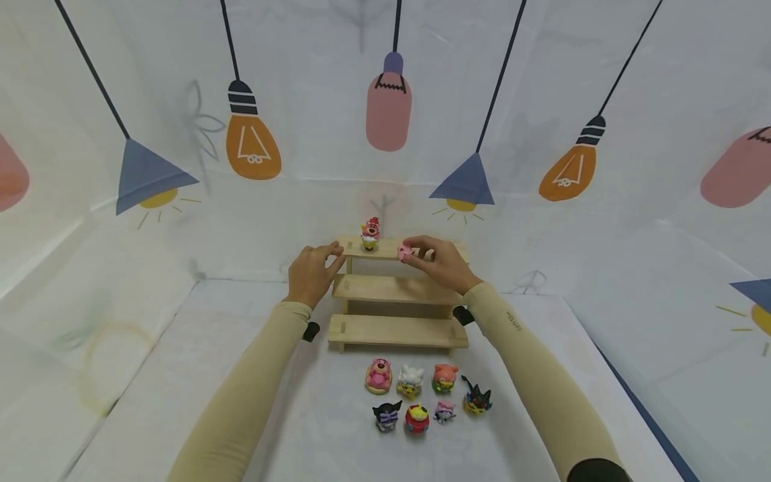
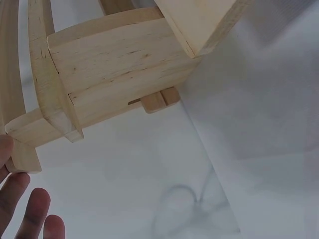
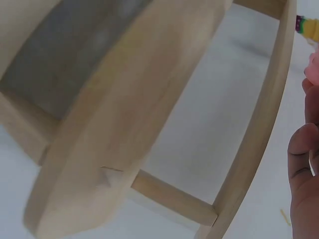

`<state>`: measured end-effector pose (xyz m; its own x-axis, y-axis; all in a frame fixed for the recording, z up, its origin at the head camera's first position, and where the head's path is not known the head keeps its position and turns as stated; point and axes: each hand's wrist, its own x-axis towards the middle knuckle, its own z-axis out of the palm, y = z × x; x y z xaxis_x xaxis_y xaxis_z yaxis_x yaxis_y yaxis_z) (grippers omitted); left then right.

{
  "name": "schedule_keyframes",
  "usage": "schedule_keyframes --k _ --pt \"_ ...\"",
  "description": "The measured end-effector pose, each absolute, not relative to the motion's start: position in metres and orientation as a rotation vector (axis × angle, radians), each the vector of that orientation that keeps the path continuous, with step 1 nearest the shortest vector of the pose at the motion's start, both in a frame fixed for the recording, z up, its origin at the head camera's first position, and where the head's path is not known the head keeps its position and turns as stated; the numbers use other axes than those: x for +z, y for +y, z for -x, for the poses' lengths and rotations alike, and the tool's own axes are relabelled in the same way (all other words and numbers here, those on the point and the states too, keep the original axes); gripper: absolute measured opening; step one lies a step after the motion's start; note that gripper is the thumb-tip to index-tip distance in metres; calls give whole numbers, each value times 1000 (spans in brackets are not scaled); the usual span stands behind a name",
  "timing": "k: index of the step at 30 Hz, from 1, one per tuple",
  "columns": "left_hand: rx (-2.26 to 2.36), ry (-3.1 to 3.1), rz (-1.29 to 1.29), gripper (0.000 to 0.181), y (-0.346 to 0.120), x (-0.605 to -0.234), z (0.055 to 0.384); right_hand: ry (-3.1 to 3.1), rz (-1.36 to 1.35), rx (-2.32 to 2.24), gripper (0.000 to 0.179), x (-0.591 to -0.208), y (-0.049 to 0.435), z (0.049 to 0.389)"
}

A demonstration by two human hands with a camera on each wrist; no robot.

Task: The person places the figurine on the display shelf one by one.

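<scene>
A three-tier wooden display stand stands against the back wall. My left hand is at the left end of its top shelf, thumb and finger pinching the shelf's end in the left wrist view. Over the top shelf, my right hand pinches a small pink figurine between thumb and fingertips. That figurine shows only partly at the right edge of the right wrist view. Left of it, a pink bear figurine with a red top stands upright on the top shelf.
Several figurines are grouped on the white table in front of the stand, among them a pink bear, a white one, a red one and a black-eared one. A white cloth wall with printed lamps rises behind.
</scene>
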<state>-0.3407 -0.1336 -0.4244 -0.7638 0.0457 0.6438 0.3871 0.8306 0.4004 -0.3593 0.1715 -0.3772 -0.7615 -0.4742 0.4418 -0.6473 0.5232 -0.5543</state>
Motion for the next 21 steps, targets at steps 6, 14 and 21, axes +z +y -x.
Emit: schedule_keyframes --k 6,14,21 --pt "-688 -2355 316 25 -134 -424 341 -2573 -865 1059 39 -369 163 375" --pt "-684 -2344 325 26 -133 -426 344 -2671 -793 1096 40 -366 157 385" --pt "-705 -2337 324 25 -134 -425 344 -2718 -807 1083 42 -375 154 391"
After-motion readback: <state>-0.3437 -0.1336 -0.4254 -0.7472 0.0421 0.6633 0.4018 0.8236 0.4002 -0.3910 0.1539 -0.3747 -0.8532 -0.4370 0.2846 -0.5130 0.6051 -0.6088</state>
